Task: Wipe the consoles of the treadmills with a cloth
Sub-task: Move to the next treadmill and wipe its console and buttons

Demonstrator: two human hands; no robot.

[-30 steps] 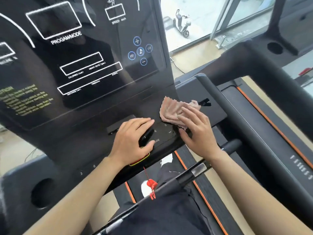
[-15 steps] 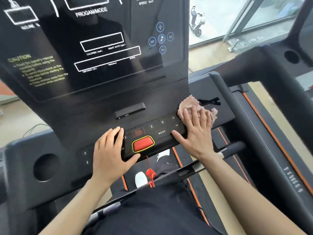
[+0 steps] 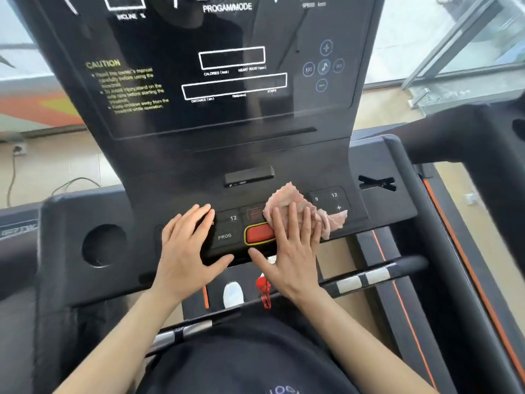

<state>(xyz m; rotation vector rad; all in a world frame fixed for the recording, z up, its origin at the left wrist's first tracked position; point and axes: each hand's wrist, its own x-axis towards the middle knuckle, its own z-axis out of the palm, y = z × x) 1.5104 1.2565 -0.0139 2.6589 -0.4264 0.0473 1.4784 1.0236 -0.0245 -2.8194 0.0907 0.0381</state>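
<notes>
Since half a second ago the right hand (image 3: pixel 289 251) has slid the cloth (image 3: pixel 295 207) leftward along the button strip, from the console's right edge to the middle, and the left hand (image 3: pixel 186 250) has shifted a little left, uncovering the PROG key (image 3: pixel 224 236).

The right hand lies palm down, fingers (image 3: pixel 292 220) straight and close together, pressing flat on the pink cloth rather than gripping it; its thumb stretches left under the red stop button (image 3: pixel 258 234), which the hand partly covers. The cloth bunches out above the fingertips and trails to the right, ending just short of the 9 and 12 keys (image 3: pixel 326 197). The left hand rests flat on the strip's left part, fingers extended and slightly spread, holding nothing, thumb pointing towards the right hand's thumb.

Above the hands rises the black console (image 3: pixel 227 143) with its display panel and yellow caution text (image 3: pixel 127 86). A round cup holder (image 3: pixel 103 245) sits to the left. A red safety clip (image 3: pixel 264 291) hangs below the stop button, between the wrists. A handlebar with silver grips (image 3: pixel 358 280) crosses beneath the right forearm.
</notes>
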